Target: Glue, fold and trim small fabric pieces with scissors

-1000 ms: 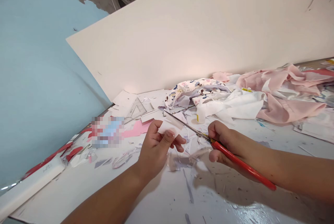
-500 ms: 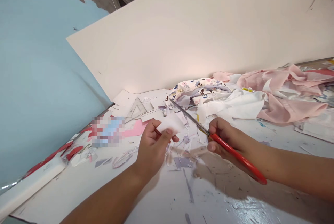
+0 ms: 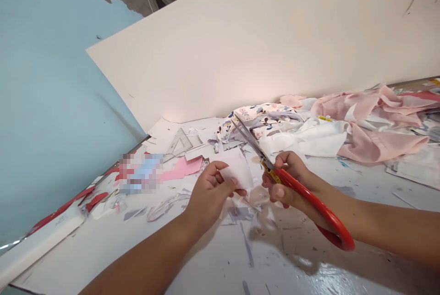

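Observation:
My left hand (image 3: 213, 192) pinches a small white piece of paper or cloth (image 3: 241, 166) between thumb and fingers, above the table. Which material it is, I cannot tell. In my right hand (image 3: 292, 183) is a pair of scissors (image 3: 312, 203) with red handles. Its blades point up and to the left, slightly parted, past the far side of the white piece and apart from it. Behind the blades lies floral-print fabric (image 3: 245, 114). Thin offcuts are strewn on the table beneath both hands.
Pink fabric (image 3: 385, 141) and white fabric (image 3: 309, 137) are heaped at the back right against an upright white board (image 3: 240, 47). A clear set square (image 3: 180, 143), pink paper (image 3: 187, 166) and red scraps (image 3: 97, 200) lie to the left. A long white box-like piece (image 3: 44, 242) lines the left edge.
My left hand has moved slightly right with the white piece, which now stands more upright. The scissors have turned, their tips shifting right and up, and the blades have parted a little.

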Motion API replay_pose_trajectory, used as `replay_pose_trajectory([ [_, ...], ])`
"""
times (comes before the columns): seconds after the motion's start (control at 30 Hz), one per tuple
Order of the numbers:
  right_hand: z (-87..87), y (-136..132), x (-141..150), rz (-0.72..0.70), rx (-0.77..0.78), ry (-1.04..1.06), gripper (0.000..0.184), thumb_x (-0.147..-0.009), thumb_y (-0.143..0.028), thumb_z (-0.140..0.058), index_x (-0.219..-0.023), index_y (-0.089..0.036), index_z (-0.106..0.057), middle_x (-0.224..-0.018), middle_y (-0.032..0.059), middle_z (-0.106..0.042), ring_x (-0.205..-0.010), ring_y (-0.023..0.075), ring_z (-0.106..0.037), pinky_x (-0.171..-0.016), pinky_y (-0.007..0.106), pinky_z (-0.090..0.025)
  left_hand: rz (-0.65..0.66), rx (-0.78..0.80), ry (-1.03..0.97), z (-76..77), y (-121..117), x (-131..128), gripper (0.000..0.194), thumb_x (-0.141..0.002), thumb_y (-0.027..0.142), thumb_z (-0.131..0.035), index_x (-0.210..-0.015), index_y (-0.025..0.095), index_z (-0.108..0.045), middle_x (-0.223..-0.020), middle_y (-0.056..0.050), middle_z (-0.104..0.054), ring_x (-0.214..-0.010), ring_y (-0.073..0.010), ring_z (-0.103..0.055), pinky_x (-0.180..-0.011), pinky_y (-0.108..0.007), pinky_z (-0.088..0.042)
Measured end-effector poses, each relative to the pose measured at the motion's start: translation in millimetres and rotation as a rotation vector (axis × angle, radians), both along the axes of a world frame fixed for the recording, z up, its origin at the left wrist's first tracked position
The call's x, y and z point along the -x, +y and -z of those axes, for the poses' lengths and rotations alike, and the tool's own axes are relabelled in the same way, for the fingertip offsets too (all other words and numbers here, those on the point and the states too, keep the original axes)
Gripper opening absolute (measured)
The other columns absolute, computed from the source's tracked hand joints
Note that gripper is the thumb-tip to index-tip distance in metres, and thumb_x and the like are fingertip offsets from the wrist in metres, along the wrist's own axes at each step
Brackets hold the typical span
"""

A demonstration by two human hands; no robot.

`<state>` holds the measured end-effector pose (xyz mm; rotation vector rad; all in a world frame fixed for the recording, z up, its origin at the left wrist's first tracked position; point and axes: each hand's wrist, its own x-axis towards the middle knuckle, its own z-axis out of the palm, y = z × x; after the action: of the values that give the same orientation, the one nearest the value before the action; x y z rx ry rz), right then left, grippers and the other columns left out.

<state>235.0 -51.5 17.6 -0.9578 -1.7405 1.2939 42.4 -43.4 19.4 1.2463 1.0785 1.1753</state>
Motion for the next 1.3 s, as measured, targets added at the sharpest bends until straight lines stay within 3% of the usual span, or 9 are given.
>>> replay_pose_trajectory([
  [0.1, -3.7, 0.2, 4.1, 0.050, 0.097, -0.034, 0.040, -0.075, -0.035, -0.061, -0.084, -0.026, -0.024, -0.070, -0.0068, -0.044, -0.057, 0.0099, -0.041, -0.051, 0.023, -0.037, 0.090, 0.076, -0.003, 1.5, -8.7, -9.1, 0.018, -0.071, 0.022, -0.063, -0.080, 0.020, -0.048, -0.063, 0.004, -0.061, -0.057, -0.0117, -0.063, -0.055, -0.021, -0.042],
  [0.23, -1.5, 1.1, 3.9, 0.107, 0.004, -0.133, 0.021, -0.081, -0.023, -0.049, -0.081, -0.024, -0.029, -0.068, -0.0066, -0.042, -0.057, 0.0103, -0.039, -0.053, 0.026, -0.037, 0.195, 0.168, -0.050, 4.6, -13.8, -14.6, 0.019, -0.070, 0.025, -0.064, -0.080, 0.019, -0.049, -0.064, 0.002, -0.062, -0.057, -0.0122, -0.062, -0.052, -0.022, -0.043],
  [0.33, 1.2, 2.7, 2.3, 0.028, -0.038, -0.122, 0.019, -0.082, -0.020, -0.047, -0.081, -0.024, -0.028, -0.071, -0.0054, -0.043, -0.060, 0.0111, -0.042, -0.058, 0.028, -0.039, 0.282, 0.211, -0.049, 7.1, -12.3, -14.8, 0.017, -0.071, 0.027, -0.064, -0.079, 0.016, -0.054, -0.066, -0.002, -0.064, -0.057, -0.0119, -0.062, -0.052, -0.021, -0.042],
  [0.43, 4.4, 3.8, 1.9, -0.004, -0.066, -0.096, 0.018, -0.083, -0.020, -0.046, -0.082, -0.024, -0.029, -0.073, -0.0048, -0.044, -0.062, 0.0111, -0.043, -0.059, 0.027, -0.040, 0.246, 0.242, -0.021, 7.5, -9.3, -14.8, 0.019, -0.070, 0.031, -0.065, -0.072, 0.014, -0.055, -0.065, -0.004, -0.065, -0.055, -0.0130, -0.062, -0.049, -0.021, -0.041],
  [0.57, 6.4, 4.0, 3.6, 0.123, -0.076, -0.063, 0.019, -0.080, -0.022, -0.051, -0.083, -0.024, -0.032, -0.076, -0.0036, -0.046, -0.062, 0.0110, -0.045, -0.055, 0.026, -0.041, 0.179, 0.218, 0.042, 4.5, -6.0, -13.0, 0.023, -0.068, 0.034, -0.066, -0.066, 0.016, -0.052, -0.062, -0.004, -0.067, -0.054, -0.0148, -0.064, -0.047, -0.022, -0.041],
  [0.7, 4.1, 5.1, 5.2, 0.196, -0.003, -0.055, 0.020, -0.078, -0.023, -0.053, -0.080, -0.023, -0.033, -0.074, -0.0031, -0.048, -0.062, 0.0118, -0.048, -0.056, 0.027, -0.042, 0.243, 0.174, 0.037, 3.9, -3.3, -8.0, 0.022, -0.070, 0.035, -0.065, -0.070, 0.015, -0.055, -0.064, -0.004, -0.068, -0.055, -0.0141, -0.064, -0.053, -0.023, -0.045],
  [0.87, 4.4, 5.6, 3.8, 0.114, -0.008, -0.079, 0.017, -0.079, -0.020, -0.052, -0.081, -0.023, -0.035, -0.073, -0.0039, -0.048, -0.060, 0.0107, -0.045, -0.056, 0.027, -0.040, 0.295, 0.204, 0.028, 8.0, 0.6, -4.3, 0.028, -0.068, 0.039, -0.065, -0.074, 0.014, -0.055, -0.064, -0.004, -0.066, -0.054, -0.0159, -0.064, -0.050, -0.024, -0.045],
  [1.03, 3.7, 7.5, 0.2, 0.108, 0.031, -0.015, 0.026, -0.081, -0.037, -0.053, -0.081, -0.023, -0.031, -0.077, -0.0033, -0.044, -0.063, 0.0112, -0.044, -0.056, 0.027, -0.038, 0.185, 0.099, 0.074, 1.9, 3.3, -2.3, 0.025, -0.071, 0.038, -0.064, -0.070, 0.015, -0.054, -0.064, -0.004, -0.067, -0.053, -0.0145, -0.064, -0.051, -0.022, -0.042],
  [1.3, 2.0, 3.2, -3.7, 0.070, -0.028, -0.088, 0.058, -0.063, -0.068, -0.054, -0.088, -0.025, -0.025, -0.091, 0.0025, -0.044, -0.063, 0.0133, -0.041, -0.056, 0.031, -0.039, -0.193, -0.075, 0.057, -25.8, 10.2, 3.2, 0.026, -0.071, 0.041, -0.062, -0.073, 0.016, -0.054, -0.067, -0.003, -0.067, -0.058, -0.0147, -0.065, -0.056, -0.024, -0.044],
])
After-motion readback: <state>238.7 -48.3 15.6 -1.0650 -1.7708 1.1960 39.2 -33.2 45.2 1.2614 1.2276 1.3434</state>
